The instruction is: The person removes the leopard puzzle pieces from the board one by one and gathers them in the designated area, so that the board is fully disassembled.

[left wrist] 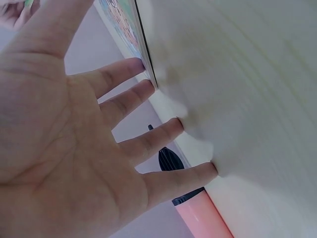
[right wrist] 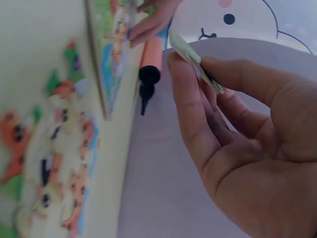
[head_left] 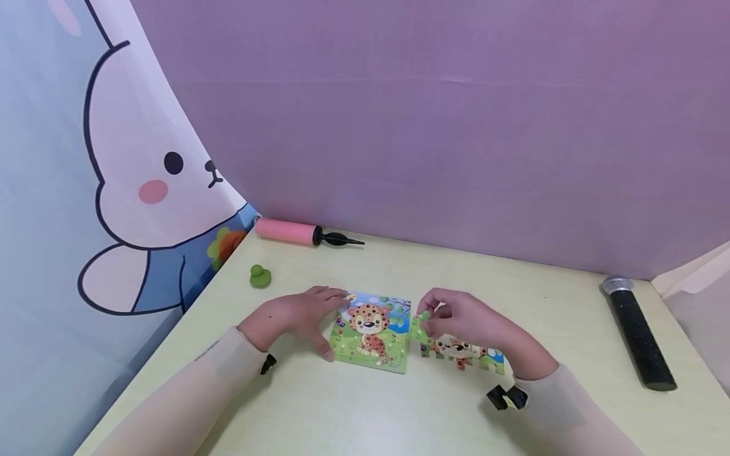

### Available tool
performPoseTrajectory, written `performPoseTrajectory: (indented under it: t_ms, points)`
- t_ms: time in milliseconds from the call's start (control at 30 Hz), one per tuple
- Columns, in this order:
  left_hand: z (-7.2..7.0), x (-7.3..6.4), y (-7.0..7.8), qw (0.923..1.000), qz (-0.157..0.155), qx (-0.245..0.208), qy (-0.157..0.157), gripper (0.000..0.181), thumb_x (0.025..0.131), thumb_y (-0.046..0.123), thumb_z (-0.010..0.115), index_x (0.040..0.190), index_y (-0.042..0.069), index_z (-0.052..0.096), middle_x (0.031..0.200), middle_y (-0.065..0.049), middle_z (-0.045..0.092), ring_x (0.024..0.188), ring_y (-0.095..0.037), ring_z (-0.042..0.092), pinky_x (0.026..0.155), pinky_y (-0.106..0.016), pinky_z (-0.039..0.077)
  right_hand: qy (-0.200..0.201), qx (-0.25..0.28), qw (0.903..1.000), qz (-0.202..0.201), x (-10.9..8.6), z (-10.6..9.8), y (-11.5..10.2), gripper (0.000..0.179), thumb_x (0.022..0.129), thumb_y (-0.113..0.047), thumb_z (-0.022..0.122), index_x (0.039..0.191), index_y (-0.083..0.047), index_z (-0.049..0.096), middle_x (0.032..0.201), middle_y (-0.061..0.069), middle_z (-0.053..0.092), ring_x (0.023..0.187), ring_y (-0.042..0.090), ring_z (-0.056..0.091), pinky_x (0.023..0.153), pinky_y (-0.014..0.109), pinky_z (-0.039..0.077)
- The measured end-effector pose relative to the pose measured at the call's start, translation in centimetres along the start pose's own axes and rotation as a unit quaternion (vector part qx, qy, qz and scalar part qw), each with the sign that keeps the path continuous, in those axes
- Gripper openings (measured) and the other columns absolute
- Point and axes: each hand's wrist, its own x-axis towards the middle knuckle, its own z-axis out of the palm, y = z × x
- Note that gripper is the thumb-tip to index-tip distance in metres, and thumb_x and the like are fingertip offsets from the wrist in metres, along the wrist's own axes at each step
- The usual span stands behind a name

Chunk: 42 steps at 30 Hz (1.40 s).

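Note:
A square jigsaw puzzle board [head_left: 371,345] with a spotted leopard cub on grass lies in the middle of the table. My left hand [head_left: 298,316] is spread at its left side, and in the left wrist view straight fingers [left wrist: 126,101] reach the board's edge. Between thumb and fingers, my right hand [head_left: 470,322] pinches a green puzzle piece [right wrist: 190,55], raised beside the board's right edge. Under that hand lie several loose puzzle pieces [right wrist: 62,153] with parts of a cub's face, partly hidden from the head view.
Near the back edge lies a pink hand pump [head_left: 287,232] with a black nozzle. A green toy duck [head_left: 260,277] stands at the left. To the far right lies a black microphone [head_left: 640,339] with a silver head. A purple cloth [head_left: 445,139] hangs behind the table.

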Motion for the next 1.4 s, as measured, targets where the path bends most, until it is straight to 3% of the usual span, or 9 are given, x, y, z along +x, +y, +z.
performPoseTrajectory:
  t_ms: [200,367,533,733,1000,1233,1400]
  points:
    - [0.0,0.0,0.0,1.0,0.002,-0.003,0.004,0.114,0.075,0.056,0.095,0.168,0.027,0.035,0.18,0.003,0.024,0.167,-0.035,0.019,0.127,-0.066,0.038,-0.054,-0.014,0.9984,0.008,-1.1,1.2,1.2,0.013,0.101,-0.013,0.071,0.112,-0.01,0.065,0.087,0.013,0.075,0.072,0.023,0.067,0.053,0.032,0.055]
    - [-0.1,-0.2,0.1,1.0,0.002,-0.006,0.004,0.115,0.075,0.054,0.095,0.169,0.025,0.034,0.18,0.002,0.024,0.167,-0.035,0.019,0.127,-0.067,0.038,-0.072,-0.045,0.9964,-0.005,-1.5,2.2,2.2,0.013,0.098,-0.016,0.075,0.109,-0.012,0.07,0.087,0.003,0.076,0.073,0.014,0.067,0.059,0.024,0.053]
    - [0.0,-0.3,0.1,1.0,0.002,-0.003,0.007,0.116,0.075,0.055,0.095,0.169,0.026,0.034,0.18,0.002,0.024,0.168,-0.035,0.019,0.127,-0.067,0.038,-0.056,-0.093,0.9937,-0.03,-1.6,2.6,2.9,0.011,0.094,-0.02,0.081,0.103,-0.018,0.075,0.089,-0.005,0.069,0.079,0.006,0.061,0.068,0.021,0.053]
    - [0.2,-0.3,0.0,0.9999,0.006,-0.002,0.011,0.115,0.075,0.056,0.095,0.169,0.026,0.034,0.18,0.002,0.024,0.167,-0.036,0.019,0.126,-0.067,0.038,-0.044,-0.115,0.9912,-0.05,-1.6,2.7,3.4,0.01,0.092,-0.018,0.083,0.099,-0.021,0.077,0.095,-0.003,0.067,0.083,0.006,0.058,0.072,0.02,0.053]
    - [0.3,-0.3,0.1,1.0,0.006,-0.003,0.007,0.113,0.078,0.056,0.093,0.169,0.027,0.034,0.181,0.003,0.023,0.168,-0.033,0.019,0.127,-0.066,0.038,-0.031,-0.123,0.9911,-0.039,-1.5,2.6,3.6,0.022,0.091,-0.021,0.085,0.11,-0.016,0.075,0.098,0.001,0.067,0.087,0.009,0.057,0.074,0.021,0.053]
    - [0.2,-0.3,0.0,1.0,0.006,0.001,0.003,0.113,0.078,0.056,0.093,0.169,0.027,0.033,0.181,0.002,0.023,0.168,-0.034,0.019,0.128,-0.066,0.037,-0.014,-0.113,0.992,-0.055,-1.6,1.8,3.3,0.018,0.101,-0.012,0.072,0.118,-0.009,0.07,0.094,-0.001,0.065,0.081,0.007,0.058,0.065,0.023,0.054]
    - [0.2,-0.2,-0.1,1.0,0.009,0.002,0.002,0.113,0.078,0.055,0.093,0.169,0.025,0.033,0.181,0.001,0.022,0.167,-0.035,0.019,0.128,-0.066,0.036,0.018,-0.119,0.9911,-0.058,-1.3,1.2,2.6,0.016,0.106,-0.018,0.067,0.118,-0.009,0.069,0.093,-0.001,0.065,0.08,0.008,0.056,0.064,0.023,0.052]
